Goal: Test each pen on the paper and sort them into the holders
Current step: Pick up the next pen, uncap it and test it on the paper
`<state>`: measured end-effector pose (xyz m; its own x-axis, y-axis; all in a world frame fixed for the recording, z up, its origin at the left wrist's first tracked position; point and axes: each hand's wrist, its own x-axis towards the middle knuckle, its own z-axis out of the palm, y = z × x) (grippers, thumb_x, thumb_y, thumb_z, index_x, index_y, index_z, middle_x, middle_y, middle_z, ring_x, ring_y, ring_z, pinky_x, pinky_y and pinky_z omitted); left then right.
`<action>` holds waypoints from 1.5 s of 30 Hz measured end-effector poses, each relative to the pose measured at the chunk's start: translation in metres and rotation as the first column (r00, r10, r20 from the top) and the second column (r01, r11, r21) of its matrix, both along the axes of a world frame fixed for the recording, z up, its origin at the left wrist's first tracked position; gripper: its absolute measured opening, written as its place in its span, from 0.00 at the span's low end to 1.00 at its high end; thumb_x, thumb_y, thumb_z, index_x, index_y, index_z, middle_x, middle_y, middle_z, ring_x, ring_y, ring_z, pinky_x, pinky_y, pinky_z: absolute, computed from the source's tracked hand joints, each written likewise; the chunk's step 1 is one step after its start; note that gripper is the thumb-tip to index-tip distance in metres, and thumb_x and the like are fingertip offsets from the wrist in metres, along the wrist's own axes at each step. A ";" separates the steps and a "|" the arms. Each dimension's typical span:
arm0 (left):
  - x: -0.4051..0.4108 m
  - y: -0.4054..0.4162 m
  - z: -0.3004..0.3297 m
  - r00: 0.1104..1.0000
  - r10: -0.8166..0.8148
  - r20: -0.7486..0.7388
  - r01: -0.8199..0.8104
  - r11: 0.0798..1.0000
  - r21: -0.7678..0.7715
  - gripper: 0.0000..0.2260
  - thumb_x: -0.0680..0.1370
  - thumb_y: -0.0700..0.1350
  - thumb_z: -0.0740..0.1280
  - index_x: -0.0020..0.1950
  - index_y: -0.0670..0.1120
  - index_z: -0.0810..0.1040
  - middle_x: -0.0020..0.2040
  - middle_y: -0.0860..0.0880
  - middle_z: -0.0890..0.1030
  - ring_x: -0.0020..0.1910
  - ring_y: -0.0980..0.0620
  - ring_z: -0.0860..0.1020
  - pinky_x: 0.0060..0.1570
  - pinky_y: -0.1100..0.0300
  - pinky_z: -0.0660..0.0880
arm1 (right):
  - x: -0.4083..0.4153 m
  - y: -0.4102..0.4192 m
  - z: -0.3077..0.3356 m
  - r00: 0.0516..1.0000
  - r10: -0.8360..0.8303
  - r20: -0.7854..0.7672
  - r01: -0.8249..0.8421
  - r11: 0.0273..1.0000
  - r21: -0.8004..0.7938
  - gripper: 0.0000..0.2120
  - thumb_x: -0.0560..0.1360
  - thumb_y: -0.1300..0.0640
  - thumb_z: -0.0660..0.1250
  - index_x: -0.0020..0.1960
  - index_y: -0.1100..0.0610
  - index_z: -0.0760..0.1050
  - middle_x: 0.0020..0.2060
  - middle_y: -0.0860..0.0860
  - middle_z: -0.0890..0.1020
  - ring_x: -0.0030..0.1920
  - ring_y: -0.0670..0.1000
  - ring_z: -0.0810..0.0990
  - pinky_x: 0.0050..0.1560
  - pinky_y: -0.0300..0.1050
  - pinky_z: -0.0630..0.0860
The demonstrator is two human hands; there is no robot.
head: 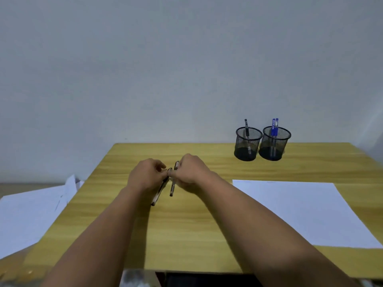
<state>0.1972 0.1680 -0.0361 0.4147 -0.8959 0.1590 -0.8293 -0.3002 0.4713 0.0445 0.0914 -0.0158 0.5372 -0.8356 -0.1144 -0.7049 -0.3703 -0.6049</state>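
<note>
Pale blank wall behind wooden table (186,235). Both forearms reach forward, hands meeting mid-table. Left hand (145,177) curls fingers round dark pen (159,191); right hand (190,172) pinches second pen (172,186), slim and clear-barrelled. White paper (300,210) lies flat at right. Two black mesh holders at back: one (247,146) with black pen, other (274,145) with blue pens.

No legible text, label, brand or number anywhere; faint white print on the blue pens (274,129), too small to read.
</note>
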 end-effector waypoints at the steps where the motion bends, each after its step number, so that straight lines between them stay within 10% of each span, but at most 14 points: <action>1: 0.002 0.001 -0.002 1.000 -0.008 -0.003 0.008 1.000 -0.007 0.12 0.74 0.55 0.73 0.54 0.53 0.84 0.49 0.55 0.83 0.47 0.53 0.80 0.44 0.57 0.77 | 0.005 0.001 -0.002 1.000 -0.006 -0.027 0.006 1.000 0.001 0.17 0.72 0.42 0.76 0.39 0.56 0.81 0.36 0.52 0.84 0.40 0.55 0.85 0.40 0.49 0.81; 11: 0.008 -0.006 -0.012 1.000 0.013 0.026 -0.011 0.998 -0.054 0.13 0.76 0.55 0.70 0.60 0.54 0.82 0.55 0.54 0.81 0.54 0.50 0.80 0.47 0.54 0.78 | 0.000 -0.002 0.003 0.978 -0.094 -0.186 0.084 0.995 -0.058 0.11 0.74 0.49 0.73 0.44 0.55 0.76 0.39 0.50 0.79 0.44 0.55 0.80 0.35 0.45 0.70; 16: -0.011 -0.007 0.000 0.988 -0.076 0.136 0.093 0.989 -0.119 0.23 0.78 0.51 0.68 0.74 0.54 0.72 0.69 0.51 0.76 0.65 0.46 0.74 0.56 0.49 0.76 | -0.045 -0.016 0.016 0.980 -0.084 0.183 0.027 0.955 0.295 0.09 0.78 0.58 0.73 0.43 0.62 0.80 0.34 0.56 0.85 0.34 0.56 0.84 0.34 0.46 0.78; 27: -0.093 -0.016 0.054 0.937 -0.325 0.129 0.350 0.886 -0.305 0.08 0.79 0.51 0.69 0.55 0.52 0.85 0.49 0.55 0.86 0.47 0.52 0.81 0.45 0.54 0.77 | -0.159 -0.029 0.063 0.650 -0.447 0.614 0.040 0.827 0.560 0.07 0.79 0.53 0.76 0.53 0.56 0.82 0.40 0.49 0.84 0.32 0.44 0.76 0.27 0.34 0.73; 45: -0.188 -0.015 0.080 0.795 -0.580 -0.177 0.577 0.813 -0.076 0.15 0.86 0.51 0.54 0.42 0.52 0.72 0.44 0.49 0.85 0.48 0.48 0.80 0.50 0.53 0.73 | -0.177 -0.005 0.046 0.386 -0.571 0.725 0.299 0.820 0.487 0.16 0.83 0.57 0.63 0.38 0.58 0.76 0.20 0.48 0.71 0.24 0.49 0.62 0.25 0.37 0.57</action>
